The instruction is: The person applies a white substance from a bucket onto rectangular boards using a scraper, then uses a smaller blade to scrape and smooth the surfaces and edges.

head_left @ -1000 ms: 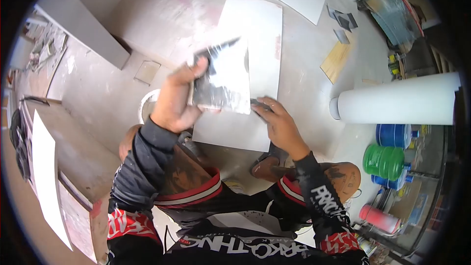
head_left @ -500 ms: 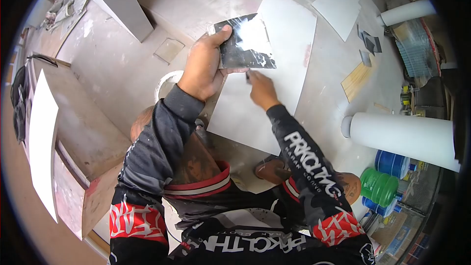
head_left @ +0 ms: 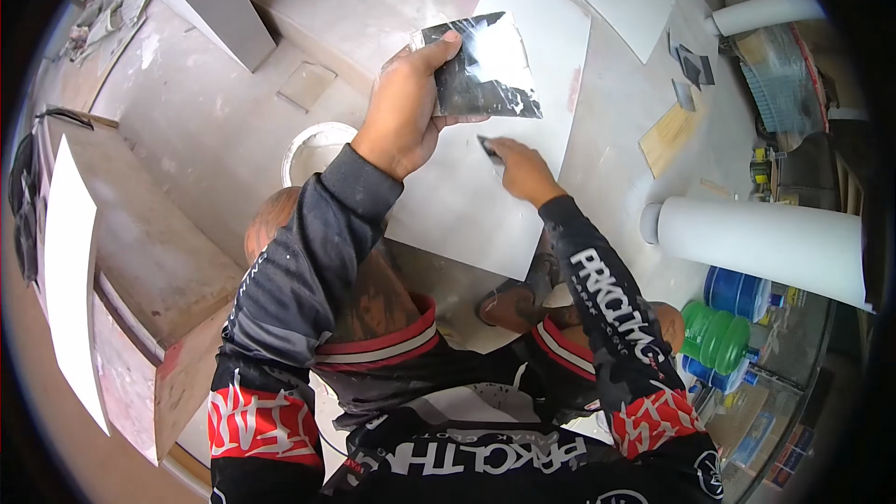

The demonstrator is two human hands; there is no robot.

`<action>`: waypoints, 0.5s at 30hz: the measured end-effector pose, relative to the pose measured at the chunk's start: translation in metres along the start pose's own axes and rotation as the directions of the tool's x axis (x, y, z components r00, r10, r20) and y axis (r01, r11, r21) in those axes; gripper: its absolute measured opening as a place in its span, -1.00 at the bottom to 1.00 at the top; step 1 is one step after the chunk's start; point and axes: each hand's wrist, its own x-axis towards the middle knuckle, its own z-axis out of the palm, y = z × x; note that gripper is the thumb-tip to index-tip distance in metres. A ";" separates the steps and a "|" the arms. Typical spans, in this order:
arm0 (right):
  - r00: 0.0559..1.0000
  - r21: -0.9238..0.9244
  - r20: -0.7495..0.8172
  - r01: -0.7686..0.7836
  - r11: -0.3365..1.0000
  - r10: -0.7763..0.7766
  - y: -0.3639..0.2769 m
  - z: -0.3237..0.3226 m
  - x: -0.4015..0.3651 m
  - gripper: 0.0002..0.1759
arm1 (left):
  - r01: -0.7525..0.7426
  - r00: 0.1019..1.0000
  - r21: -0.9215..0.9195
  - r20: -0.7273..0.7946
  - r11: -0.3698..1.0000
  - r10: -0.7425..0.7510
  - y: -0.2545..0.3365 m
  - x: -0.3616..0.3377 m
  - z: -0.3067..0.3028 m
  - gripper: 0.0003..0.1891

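Currently I log a holding step: above the white sheet point(head_left: 457, 205), left hand point(head_left: 403, 110) pinches glossy plate point(head_left: 481, 79); right hand point(head_left: 525, 172) pinches small dark tool point(head_left: 486, 146), apart. Judged: any contact needs plate steady.

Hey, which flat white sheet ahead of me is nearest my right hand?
The large sheet directly below your right hand and left hand; the other white sheets ahead lie farther off, near the top.

Left hand point(head_left: 401, 112) holding glossy dark plate point(head_left: 476, 84), right hand point(head_left: 527, 173) — small dark piece point(head_left: 487, 147)
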 end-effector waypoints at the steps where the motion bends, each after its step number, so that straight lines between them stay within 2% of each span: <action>1: 0.997 0.054 0.050 0.056 0.997 -0.059 -0.003 0.001 -0.013 -0.48 | 0.004 1.000 0.001 -0.011 1.000 -0.004 -0.001 -0.001 0.001 -0.70; 4: 0.974 0.148 0.122 0.171 0.974 -0.189 -0.017 0.000 -0.068 -0.42 | -0.004 0.999 -0.011 0.042 1.000 0.004 -0.002 0.000 -0.001 -0.69; 6: 0.972 0.170 0.200 0.090 0.981 -0.124 -0.038 -0.018 -0.103 -0.41 | -0.001 0.999 -0.003 0.033 1.000 0.001 0.000 -0.002 0.003 -0.69; 8: 0.971 0.159 0.201 0.097 0.982 -0.128 -0.036 -0.023 -0.122 -0.40 | 0.004 1.000 0.010 0.023 1.000 -0.004 0.003 -0.005 0.005 -0.69; 10: 0.927 0.129 0.374 -0.085 0.988 0.030 -0.020 -0.034 -0.130 -0.36 | 0.007 1.000 0.015 0.025 1.000 -0.007 0.003 -0.006 0.006 -0.69; 12: 0.965 0.167 0.169 -0.229 0.959 0.201 0.007 -0.041 -0.116 -0.36 | 0.020 0.998 0.017 0.057 1.000 -0.021 -0.001 -0.004 0.002 -0.72; 13: 0.970 0.121 0.073 -0.241 0.963 0.233 0.031 -0.038 -0.107 -0.49 | 0.018 0.999 0.032 0.033 0.999 -0.019 0.000 -0.006 0.005 -0.71; 15: 0.962 0.171 0.004 -0.269 0.948 0.273 0.054 -0.044 -0.086 -0.51 | 0.012 1.000 0.062 0.015 0.998 -0.013 -0.001 -0.007 0.006 -0.71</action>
